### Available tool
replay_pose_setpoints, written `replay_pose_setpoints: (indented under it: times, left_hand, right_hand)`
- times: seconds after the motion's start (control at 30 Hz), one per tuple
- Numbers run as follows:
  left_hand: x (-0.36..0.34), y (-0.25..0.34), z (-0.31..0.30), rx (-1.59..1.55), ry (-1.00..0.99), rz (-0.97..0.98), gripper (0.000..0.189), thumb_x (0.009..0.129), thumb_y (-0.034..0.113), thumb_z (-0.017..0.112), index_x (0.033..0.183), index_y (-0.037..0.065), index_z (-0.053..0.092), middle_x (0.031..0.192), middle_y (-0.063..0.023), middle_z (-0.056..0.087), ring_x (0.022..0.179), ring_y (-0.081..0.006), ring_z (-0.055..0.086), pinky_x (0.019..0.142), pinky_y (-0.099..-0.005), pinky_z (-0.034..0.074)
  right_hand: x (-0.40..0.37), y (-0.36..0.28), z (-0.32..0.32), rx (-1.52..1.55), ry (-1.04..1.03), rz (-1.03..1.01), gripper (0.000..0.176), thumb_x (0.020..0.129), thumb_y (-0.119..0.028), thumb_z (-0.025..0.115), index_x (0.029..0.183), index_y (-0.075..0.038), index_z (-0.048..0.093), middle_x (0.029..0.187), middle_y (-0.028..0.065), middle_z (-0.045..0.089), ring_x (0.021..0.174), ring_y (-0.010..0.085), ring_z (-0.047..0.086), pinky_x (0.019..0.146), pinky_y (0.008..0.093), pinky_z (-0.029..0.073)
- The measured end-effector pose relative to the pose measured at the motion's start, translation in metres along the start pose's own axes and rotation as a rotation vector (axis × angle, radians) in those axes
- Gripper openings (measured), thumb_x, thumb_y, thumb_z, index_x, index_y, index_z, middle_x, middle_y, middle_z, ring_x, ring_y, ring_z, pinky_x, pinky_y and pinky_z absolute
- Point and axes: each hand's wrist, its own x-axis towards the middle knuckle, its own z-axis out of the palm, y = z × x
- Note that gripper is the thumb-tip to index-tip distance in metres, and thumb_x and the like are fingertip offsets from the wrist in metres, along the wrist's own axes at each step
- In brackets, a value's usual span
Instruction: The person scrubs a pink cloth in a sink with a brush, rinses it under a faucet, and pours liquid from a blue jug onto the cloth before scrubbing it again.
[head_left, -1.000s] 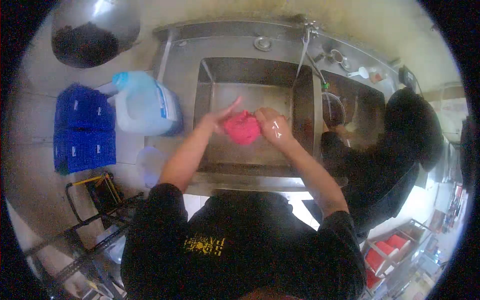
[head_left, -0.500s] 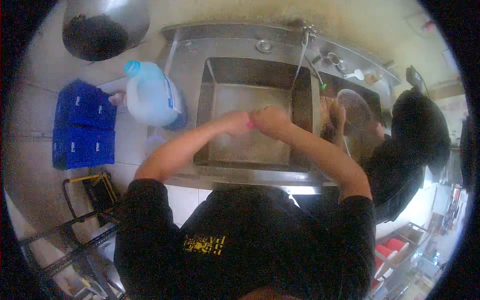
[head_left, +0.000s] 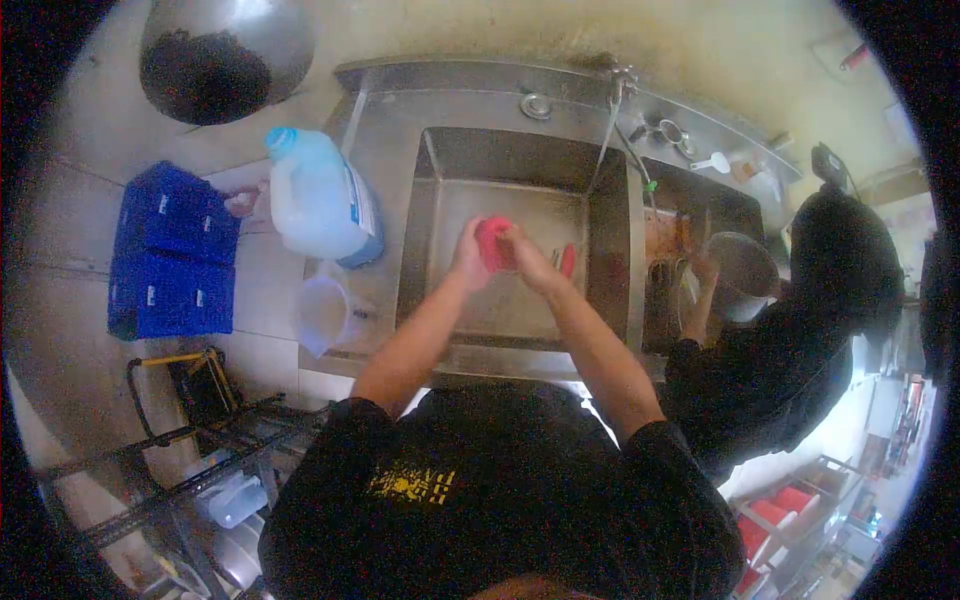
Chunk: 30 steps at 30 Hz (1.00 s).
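Observation:
Over the left sink basin (head_left: 500, 325), my left hand (head_left: 470, 258) is closed around a crumpled red cloth (head_left: 492, 240). From the other side my right hand (head_left: 532, 262) grips the same cloth, its fingers curled against it. To the right of that hand, a small red-handled item (head_left: 568, 260) lies in the basin; its kind is not clear. The cloth sits between the two hands, partly covered by them.
A large jug of pale blue liquid (head_left: 315, 205) and a clear pitcher (head_left: 325, 310) stand left of the basin. Blue crates (head_left: 175, 255) sit farther left. At the right basin, a co-worker in black (head_left: 775, 370) handles a round container (head_left: 742, 275). The faucet (head_left: 622, 85) is behind.
My hands have turned and come together on the red cloth, which now shows more. My elbows have drawn inward. The co-worker's container has moved slightly down and right.

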Motion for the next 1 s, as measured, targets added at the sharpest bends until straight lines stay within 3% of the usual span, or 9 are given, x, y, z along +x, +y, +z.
replay_pose_setpoints:
  times: [0.03, 0.1, 0.23, 0.4, 0.5, 0.57, 0.77, 0.9, 1.0]
  left_hand:
    - [0.004, -0.006, -0.004, -0.041, 0.039, 0.015, 0.054, 0.102, 0.052, 0.040, 0.128, 0.010, 0.061, 0.120, -0.0089, 0.069, 0.105, -0.0267, 0.067, 0.095, -0.0471, 0.052]
    - [0.004, -0.017, -0.007, -0.125, 0.120, 0.040, 0.055, 0.102, 0.056, 0.040, 0.128, 0.012, 0.059, 0.116, -0.0092, 0.069, 0.104, -0.0258, 0.067, 0.096, -0.0470, 0.052]
    - [-0.016, -0.010, -0.004, 0.131, 0.021, -0.050, 0.064, 0.102, 0.062, 0.038, 0.134, 0.009, 0.056, 0.124, -0.0132, 0.066, 0.112, -0.0294, 0.065, 0.100, -0.0487, 0.050]
    - [-0.048, 0.033, -0.038, 0.170, -0.465, -0.552, 0.068, 0.096, 0.060, 0.056, 0.140, 0.008, 0.053, 0.146, -0.0139, 0.053, 0.123, -0.0297, 0.061, 0.093, -0.0541, 0.053]
    - [-0.045, 0.046, -0.031, 0.652, -0.813, -0.615, 0.051, 0.092, 0.046, 0.070, 0.124, 0.006, 0.064, 0.126, -0.0136, 0.066, 0.106, -0.0259, 0.068, 0.083, -0.0428, 0.057]
    - [-0.024, 0.039, -0.038, 0.996, -0.644, -0.677, 0.040, 0.089, 0.040, 0.075, 0.107, 0.005, 0.068, 0.106, -0.0105, 0.070, 0.095, -0.0201, 0.068, 0.079, -0.0376, 0.057]
    - [-0.034, 0.040, 0.024, 1.827, -0.463, -0.346, 0.027, 0.084, 0.029, 0.069, 0.103, 0.010, 0.068, 0.102, -0.0159, 0.072, 0.089, -0.0376, 0.069, 0.070, -0.0499, 0.053]
    - [-0.022, 0.022, 0.002, 2.111, -0.389, 0.637, 0.029, 0.085, 0.036, 0.070, 0.090, 0.007, 0.071, 0.077, -0.0166, 0.072, 0.071, -0.0325, 0.072, 0.066, -0.0433, 0.058]
    - [-0.034, 0.040, 0.018, 1.978, -0.182, 0.342, 0.025, 0.081, 0.028, 0.066, 0.096, 0.009, 0.071, 0.094, -0.0181, 0.073, 0.090, -0.0412, 0.069, 0.083, -0.0499, 0.055]
  right_hand:
    - [-0.012, -0.009, 0.011, 0.218, 0.055, 0.054, 0.044, 0.095, -0.029, 0.057, 0.133, -0.006, 0.053, 0.105, 0.0116, 0.068, 0.105, 0.0224, 0.063, 0.099, 0.0407, 0.048]
    - [-0.019, 0.002, 0.007, -0.108, 0.021, -0.145, 0.053, 0.092, -0.025, 0.063, 0.140, -0.007, 0.048, 0.111, 0.0111, 0.068, 0.110, 0.0214, 0.062, 0.102, 0.0396, 0.047]
    - [-0.007, 0.013, -0.027, -0.323, -0.338, -0.034, 0.074, 0.083, -0.015, 0.073, 0.149, -0.010, 0.040, 0.126, 0.0151, 0.063, 0.117, 0.0281, 0.062, 0.099, 0.0415, 0.050]
    - [-0.039, -0.035, -0.003, -1.228, -0.343, -0.647, 0.061, 0.091, -0.016, 0.062, 0.148, -0.011, 0.041, 0.120, 0.0209, 0.064, 0.105, 0.0400, 0.066, 0.088, 0.0454, 0.056]
    - [-0.040, -0.033, 0.010, -1.475, -0.426, -0.760, 0.051, 0.095, -0.018, 0.055, 0.144, -0.009, 0.044, 0.113, 0.0204, 0.066, 0.099, 0.0388, 0.068, 0.086, 0.0463, 0.057]
    - [-0.033, -0.028, 0.010, -1.572, -0.427, -0.767, 0.044, 0.095, -0.020, 0.054, 0.137, -0.007, 0.051, 0.110, 0.0192, 0.067, 0.097, 0.0368, 0.069, 0.084, 0.0469, 0.057]
    - [-0.002, -0.018, 0.010, -1.837, -0.374, -0.423, 0.024, 0.087, -0.023, 0.064, 0.097, -0.003, 0.074, 0.095, 0.0171, 0.073, 0.087, 0.0327, 0.072, 0.075, 0.0462, 0.059]
    - [-0.004, -0.058, 0.020, -1.864, -0.424, -0.313, 0.021, 0.083, -0.023, 0.069, 0.089, -0.003, 0.074, 0.091, 0.0199, 0.074, 0.087, 0.0320, 0.073, 0.076, 0.0432, 0.059]
    - [0.013, -0.060, 0.016, -1.760, -0.418, -0.198, 0.025, 0.082, -0.024, 0.070, 0.093, -0.002, 0.074, 0.095, 0.0208, 0.073, 0.093, 0.0349, 0.073, 0.080, 0.0459, 0.058]
